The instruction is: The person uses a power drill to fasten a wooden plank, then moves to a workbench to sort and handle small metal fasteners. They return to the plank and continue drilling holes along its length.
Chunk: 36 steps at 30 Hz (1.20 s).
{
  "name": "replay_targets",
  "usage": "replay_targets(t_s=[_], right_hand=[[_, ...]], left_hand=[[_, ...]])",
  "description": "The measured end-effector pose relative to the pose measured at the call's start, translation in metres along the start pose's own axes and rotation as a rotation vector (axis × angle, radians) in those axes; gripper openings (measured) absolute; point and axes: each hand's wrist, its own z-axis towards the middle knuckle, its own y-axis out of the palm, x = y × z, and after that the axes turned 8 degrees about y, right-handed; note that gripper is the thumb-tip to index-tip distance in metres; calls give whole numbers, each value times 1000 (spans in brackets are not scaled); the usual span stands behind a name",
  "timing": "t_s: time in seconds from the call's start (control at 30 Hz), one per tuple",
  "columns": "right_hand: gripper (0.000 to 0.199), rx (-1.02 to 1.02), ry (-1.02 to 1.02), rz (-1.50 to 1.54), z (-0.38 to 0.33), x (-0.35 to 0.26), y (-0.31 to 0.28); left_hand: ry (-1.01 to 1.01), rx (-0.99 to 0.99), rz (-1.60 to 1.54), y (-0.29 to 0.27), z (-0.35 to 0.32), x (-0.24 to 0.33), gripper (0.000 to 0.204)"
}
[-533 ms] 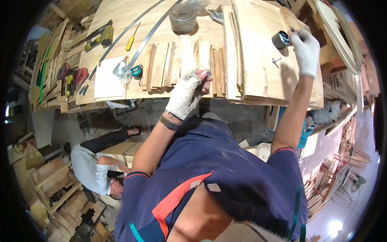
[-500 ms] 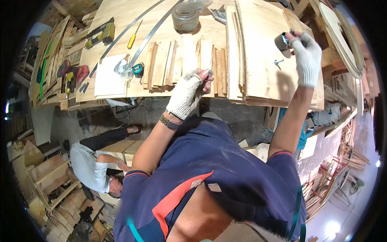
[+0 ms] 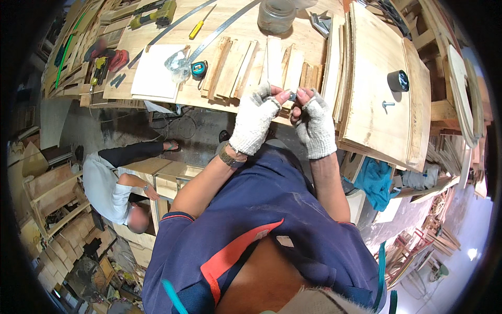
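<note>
My left hand point(image 3: 255, 121) and my right hand point(image 3: 318, 125), both in white fingerless knit gloves, meet over the front edge of the workbench. A small grey metal piece point(image 3: 292, 97) shows between their fingertips; its exact kind is too small to tell. The left thumb and finger pinch it. My right fingers are closed right against it, and whatever else they hold is hidden. To the right, a black cup point(image 3: 393, 81) with small shiny parts inside stands on a wooden panel point(image 3: 374, 94). A metal bolt point(image 3: 387, 106) is in front of the cup.
Wood strips point(image 3: 235, 68), a teal tape measure point(image 3: 198, 69), a plastic bag point(image 3: 178, 65), a yellow screwdriver point(image 3: 197, 29), a steel ruler point(image 3: 222, 32) and a jar point(image 3: 276, 17) are on the bench. A person in white point(image 3: 107, 183) bends over at the lower left.
My right hand has come away from the black cup and moved left to my left hand. The fingertips of both hands now meet at the small metal piece. The view has shifted.
</note>
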Motion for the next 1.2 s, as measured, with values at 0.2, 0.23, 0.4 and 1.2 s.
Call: replay_targets(t_s=[0.2, 0.23, 0.4, 1.2], right_hand=[[17, -102, 327, 323, 8, 13, -10], [18, -84, 328, 319, 7, 16, -9], [19, -223, 164, 186, 7, 24, -13], [20, 533, -791, -1286, -14, -135, -118]], left_hand=[[60, 32, -54, 11, -8, 10, 23], [60, 22, 4, 9, -8, 7, 21], [771, -87, 802, -5, -5, -2, 16], [564, -410, 649, 124, 58, -5, 21]])
